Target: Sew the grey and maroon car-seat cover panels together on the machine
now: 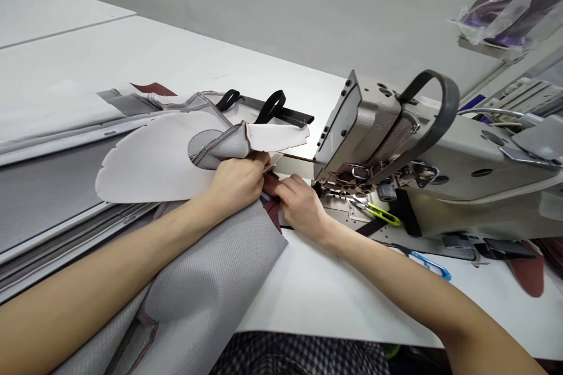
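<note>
My left hand (241, 181) is closed on the edge of a grey fabric piece (220, 263) that hangs over the front of the table. Beside it, my right hand (301, 202) pinches a dark red strip (273, 211) at the same edge, its fingertips close to those of my left hand. A white scalloped panel (145, 158) with a round opening lies behind my left wrist. Just right of my right hand stands the sewing machine head (373, 123); its needle area is partly hidden. Black loops (271, 106) stick up from the fabric.
Yellow-green snips (380, 214) lie on the machine bed, and blue-handled snips (431, 265) on the white table (352, 299). A dark red piece (528, 272) is at the right. Plastic-wrapped spools (505, 6) stand at upper right.
</note>
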{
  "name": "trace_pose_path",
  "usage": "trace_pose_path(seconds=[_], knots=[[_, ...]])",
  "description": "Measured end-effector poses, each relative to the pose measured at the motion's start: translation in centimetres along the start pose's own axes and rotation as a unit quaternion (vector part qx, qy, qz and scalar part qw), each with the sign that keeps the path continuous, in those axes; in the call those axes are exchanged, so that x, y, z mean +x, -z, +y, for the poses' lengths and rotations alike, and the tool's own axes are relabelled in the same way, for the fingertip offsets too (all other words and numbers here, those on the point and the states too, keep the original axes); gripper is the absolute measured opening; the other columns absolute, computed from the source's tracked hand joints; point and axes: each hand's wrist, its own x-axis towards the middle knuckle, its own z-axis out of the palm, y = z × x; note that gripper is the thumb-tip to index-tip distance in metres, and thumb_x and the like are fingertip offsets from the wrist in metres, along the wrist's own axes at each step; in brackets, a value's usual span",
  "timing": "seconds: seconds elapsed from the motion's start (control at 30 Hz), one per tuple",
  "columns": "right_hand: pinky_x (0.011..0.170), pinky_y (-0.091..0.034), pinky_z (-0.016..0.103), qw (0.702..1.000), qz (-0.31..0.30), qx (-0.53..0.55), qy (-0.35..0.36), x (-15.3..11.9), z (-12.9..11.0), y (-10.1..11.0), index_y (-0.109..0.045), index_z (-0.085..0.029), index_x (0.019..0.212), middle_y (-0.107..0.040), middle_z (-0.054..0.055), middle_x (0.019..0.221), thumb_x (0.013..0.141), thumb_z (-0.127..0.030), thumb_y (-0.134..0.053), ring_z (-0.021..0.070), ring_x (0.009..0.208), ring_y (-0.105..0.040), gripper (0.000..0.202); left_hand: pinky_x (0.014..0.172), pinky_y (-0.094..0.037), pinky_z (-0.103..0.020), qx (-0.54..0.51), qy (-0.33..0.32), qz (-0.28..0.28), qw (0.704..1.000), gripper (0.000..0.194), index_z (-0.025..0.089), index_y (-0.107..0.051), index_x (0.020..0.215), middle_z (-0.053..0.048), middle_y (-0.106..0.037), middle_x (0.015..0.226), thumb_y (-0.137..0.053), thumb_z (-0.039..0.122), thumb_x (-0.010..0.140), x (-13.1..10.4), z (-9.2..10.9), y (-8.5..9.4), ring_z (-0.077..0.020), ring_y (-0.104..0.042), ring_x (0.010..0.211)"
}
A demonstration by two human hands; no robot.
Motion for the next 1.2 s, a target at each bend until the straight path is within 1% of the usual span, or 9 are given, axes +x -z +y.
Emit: trace_pose_path(seconds=[0.07, 0.17, 0.3, 0.4, 0.5, 0.57, 0.67, 0.8, 1.2], knots=[[0.1, -0.05, 0.044, 0.999, -0.024, -0.027, 0.039, -1.3, -0.1, 0.6, -0.07, -0.013, 0.096, -0.071, 0.013, 0.105, 0.08, 0.004, -0.046, 0.0267, 0.112, -0.058, 0.033, 0.053, -0.037, -0.033, 0.012, -0.033, 0.02, 0.999, 0.032, 0.014, -0.059, 0.115, -0.01, -0.072, 0.081, -0.041, 0.017, 0.088, -0.3, 0.1, -0.3, -0.031, -0.07, 0.072], [0.117, -0.034, 0.05, 0.987, -0.094, -0.066, 0.115, -3.5, -1.0, 1.7, -0.061, -0.008, 0.127, -0.057, 0.014, 0.139, 0.082, 0.0, -0.045, 0.0268, 0.138, -0.039, 0.048, 0.05, -0.033, -0.032, 0.021, -0.086, 0.062, 0.994, 0.02, 0.018, -0.064, 0.099, -0.006, -0.071, 0.081, -0.047, 0.016, 0.09, -0.8, 0.2, -0.6, -0.0269, -0.069, 0.069], [0.122, -0.017, 0.059, 0.969, -0.216, -0.067, 0.103, -5.1, -2.0, 2.5, -0.045, -0.014, 0.146, -0.037, 0.007, 0.157, 0.085, -0.023, -0.059, 0.0293, 0.15, -0.021, 0.063, 0.053, -0.038, -0.032, 0.04, -0.145, 0.117, 0.982, 0.02, 0.018, -0.065, 0.087, -0.007, -0.07, 0.083, -0.05, 0.028, 0.096, -1.0, 0.5, -0.6, -0.0252, -0.068, 0.075], [0.123, -0.019, 0.053, 0.969, -0.188, -0.1, 0.123, -5.3, -1.8, 1.4, -0.051, -0.011, 0.141, -0.042, 0.011, 0.153, 0.088, -0.037, -0.063, 0.0285, 0.148, -0.028, 0.061, 0.06, -0.044, -0.033, 0.045, -0.181, 0.07, 0.98, 0.019, 0.016, -0.066, 0.086, -0.008, -0.07, 0.087, -0.052, 0.025, 0.095, -0.9, 0.8, -0.3, -0.026, -0.067, 0.083], [0.123, -0.026, 0.043, 0.961, -0.139, -0.151, 0.187, -5.7, -1.5, -0.1, -0.062, -0.007, 0.129, -0.054, 0.014, 0.144, 0.096, -0.026, -0.053, 0.025, 0.14, -0.043, 0.04, 0.07, -0.049, -0.035, 0.051, -0.213, -0.008, 0.976, 0.014, 0.014, -0.068, 0.09, -0.01, -0.07, 0.095, -0.054, 0.015, 0.09, -1.1, 0.7, 0.0, -0.0256, -0.066, 0.086], [0.12, -0.03, 0.045, 0.953, -0.128, -0.173, 0.212, -5.9, -1.5, -0.6, -0.065, -0.007, 0.123, -0.057, 0.013, 0.141, 0.097, -0.021, -0.049, 0.0267, 0.137, -0.046, 0.034, 0.082, -0.05, -0.038, 0.059, -0.248, -0.026, 0.967, 0.022, 0.013, -0.069, 0.102, -0.011, -0.07, 0.105, -0.054, 0.011, 0.087, -1.4, 0.1, 0.2, -0.0253, -0.066, 0.091], [0.117, -0.033, 0.053, 0.951, -0.141, -0.18, 0.209, -6.0, -1.9, -0.2, -0.065, -0.008, 0.119, -0.056, 0.013, 0.142, 0.097, -0.021, -0.051, 0.0293, 0.138, -0.045, 0.03, 0.09, -0.049, -0.039, 0.046, -0.285, -0.005, 0.957, 0.034, 0.016, -0.068, 0.115, -0.01, -0.07, 0.111, -0.05, 0.008, 0.087, -1.8, -1.0, 0.3, -0.0255, -0.064, 0.1], [0.117, -0.029, 0.06, 0.954, -0.165, -0.161, 0.194, -5.6, -1.8, 0.9, -0.065, -0.011, 0.117, -0.058, 0.012, 0.14, 0.097, -0.022, -0.052, 0.0286, 0.138, -0.044, 0.026, 0.082, -0.051, -0.037, -0.013, -0.285, 0.051, 0.957, 0.039, 0.018, -0.071, 0.108, -0.008, -0.071, 0.104, -0.041, 0.006, 0.087, -1.3, -1.7, -0.3, -0.0237, -0.062, 0.094], [0.122, -0.024, 0.05, 0.967, -0.122, -0.146, 0.172, -6.5, 1.5, 2.3, -0.066, -0.015, 0.117, -0.06, 0.007, 0.139, 0.094, -0.017, -0.049, 0.0242, 0.142, -0.039, 0.028, 0.081, -0.048, -0.037, -0.065, -0.302, 0.097, 0.946, 0.042, 0.018, -0.071, 0.108, -0.003, -0.073, 0.114, -0.038, 0.002, 0.088, 0.4, 0.9, -1.0, -0.0229, -0.056, 0.09]])
